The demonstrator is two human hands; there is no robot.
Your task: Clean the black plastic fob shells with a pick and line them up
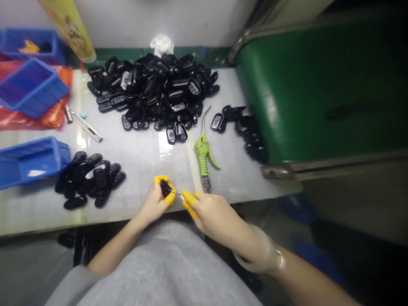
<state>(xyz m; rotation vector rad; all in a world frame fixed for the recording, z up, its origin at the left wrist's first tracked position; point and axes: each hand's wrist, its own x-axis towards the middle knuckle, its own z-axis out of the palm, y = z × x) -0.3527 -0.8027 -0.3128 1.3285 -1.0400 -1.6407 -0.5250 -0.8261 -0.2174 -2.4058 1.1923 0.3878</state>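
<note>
**benchwatcher:** What am I looking at on the feed?

**remote_op:** From my seat: left hand (155, 203), yellow finger cots on, is pinched shut around a small black plastic part (165, 187) right at the near edge of the pale grey worktable (143, 157). Right hand (208, 212) has its fingers closed on a thin metal pick (176, 193), tip touching the part.

**benchwatcher:** And the bench?

**remote_op:** Big heap of black shells (153, 91) at 12 o'clock from the hands, smaller batch (91, 178) at 9 o'clock beside a blue bin (30, 161). Green air blow gun (204, 153) at 1 o'clock, just beside the right hand. Green machine housing (321, 85) fills the 2 o'clock side. More blue bins (32, 87) on red sheeting at 10 o'clock. White wall at the back.
</note>
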